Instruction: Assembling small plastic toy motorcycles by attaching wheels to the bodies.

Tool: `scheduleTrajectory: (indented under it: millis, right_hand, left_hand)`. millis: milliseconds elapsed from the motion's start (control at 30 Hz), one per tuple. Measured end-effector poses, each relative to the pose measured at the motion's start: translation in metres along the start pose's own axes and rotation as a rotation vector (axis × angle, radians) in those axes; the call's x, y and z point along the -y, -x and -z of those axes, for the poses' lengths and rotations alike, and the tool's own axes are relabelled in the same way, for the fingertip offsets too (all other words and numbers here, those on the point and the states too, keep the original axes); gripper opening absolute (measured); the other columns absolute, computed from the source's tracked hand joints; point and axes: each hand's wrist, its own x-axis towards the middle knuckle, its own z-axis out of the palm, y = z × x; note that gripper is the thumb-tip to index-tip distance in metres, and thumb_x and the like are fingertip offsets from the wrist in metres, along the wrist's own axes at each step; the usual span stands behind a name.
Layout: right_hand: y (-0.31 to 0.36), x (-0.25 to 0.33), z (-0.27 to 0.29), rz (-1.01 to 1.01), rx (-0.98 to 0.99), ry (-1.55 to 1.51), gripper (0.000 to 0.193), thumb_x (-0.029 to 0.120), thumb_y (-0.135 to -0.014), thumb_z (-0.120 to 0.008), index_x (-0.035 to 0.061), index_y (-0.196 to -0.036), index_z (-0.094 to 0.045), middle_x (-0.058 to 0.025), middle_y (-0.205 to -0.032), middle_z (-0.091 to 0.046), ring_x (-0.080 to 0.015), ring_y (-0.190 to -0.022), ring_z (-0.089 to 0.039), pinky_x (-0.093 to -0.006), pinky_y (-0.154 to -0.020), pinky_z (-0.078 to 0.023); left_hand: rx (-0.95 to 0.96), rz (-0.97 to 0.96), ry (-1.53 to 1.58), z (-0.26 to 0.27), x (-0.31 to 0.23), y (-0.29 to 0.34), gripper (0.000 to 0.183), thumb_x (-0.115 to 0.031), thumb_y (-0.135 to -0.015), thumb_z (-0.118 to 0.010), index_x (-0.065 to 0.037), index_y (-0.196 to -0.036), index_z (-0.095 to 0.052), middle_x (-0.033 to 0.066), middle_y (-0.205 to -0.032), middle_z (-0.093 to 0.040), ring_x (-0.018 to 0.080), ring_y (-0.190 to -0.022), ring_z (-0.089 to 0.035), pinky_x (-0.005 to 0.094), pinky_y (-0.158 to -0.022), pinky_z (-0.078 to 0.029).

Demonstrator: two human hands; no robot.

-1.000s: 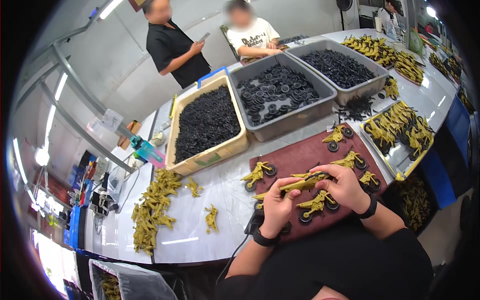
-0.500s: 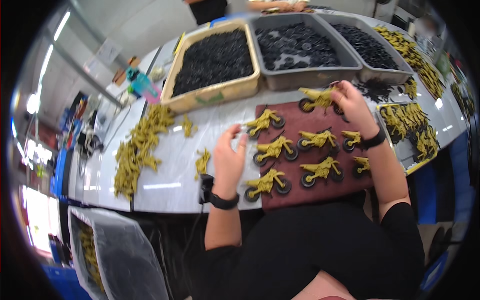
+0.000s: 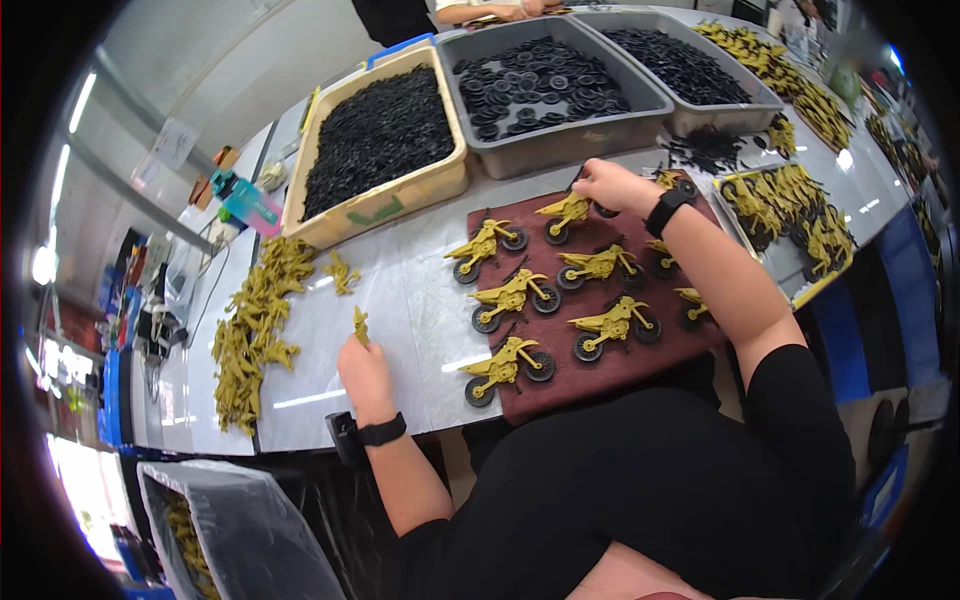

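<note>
My left hand (image 3: 366,382) is closed around the lower part of a yellow toy motorcycle body (image 3: 360,325), over the pale table left of the mat. A second loose yellow body (image 3: 342,273) lies just beyond. Over the back row, my right hand (image 3: 612,186) pinches the upper front of a toy motorcycle (image 3: 568,216) with black wheels; the fingertips partly hide its handlebar. Several similar motorcycles stand in rows nearer me, such as one in the middle (image 3: 597,266) and one at the front left (image 3: 503,370). My right forearm covers part of the right column.
A dark red mat (image 3: 560,388) lies under most motorcycles. Behind it are a cream bin (image 3: 452,172) and grey bins (image 3: 575,152) of black parts. Yellow bodies (image 3: 255,340) are heaped at left. A yellow-rimmed tray (image 3: 826,288) stands right. Another person's hands (image 3: 520,12) show far back.
My left hand has moved left and picked up a yellow body from the table. My right hand stays at the back-row motorcycle, its grip shifted. The whole view has turned slightly.
</note>
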Motion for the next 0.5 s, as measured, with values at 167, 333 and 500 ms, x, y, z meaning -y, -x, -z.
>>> scheduleTrajectory:
  millis: [167,333,500]
  right_hand:
    - [0.003,-0.026,-0.015,0.128,-0.304,0.208,0.040,0.030,-0.090,-0.060,-0.0066,-0.107,-0.058,-0.0236,-0.099,-0.065,-0.0369,-0.095,-0.062,-0.0429,-0.082,-0.049]
    - [0.043,0.018,0.046,0.237,-0.094,-0.391,0.037,0.029,-0.091,-0.061,-0.0031,-0.110,-0.059,-0.0136,-0.091,-0.066,-0.0218,-0.088,-0.065,-0.0332,-0.076,-0.052]
    - [0.083,0.010,0.094,0.267,0.113,-0.558,0.025,0.018,-0.092,-0.061,-0.0005,-0.109,-0.062,-0.0025,-0.089,-0.065,-0.0063,-0.072,-0.060,-0.0210,-0.063,-0.049]
  left_hand:
    - [0.105,-0.093,0.705,0.034,-0.069,-0.006,0.019,-0.006,-0.086,-0.057,0.005,-0.101,-0.057,0.0158,-0.083,-0.066,0.0227,-0.073,-0.064,0.0338,-0.066,-0.048]
    - [0.403,-0.576,0.921,0.056,-0.174,-0.021,0.027,-0.007,-0.089,-0.055,0.004,-0.113,-0.056,0.0118,-0.084,-0.067,0.0162,-0.072,-0.062,0.0289,-0.066,-0.048]
    - [0.411,-0.916,0.787,0.062,-0.297,-0.026,0.038,-0.014,-0.082,-0.070,0.003,-0.114,-0.058,0.0065,-0.080,-0.063,0.0096,-0.071,-0.058,0.0250,-0.064,-0.048]
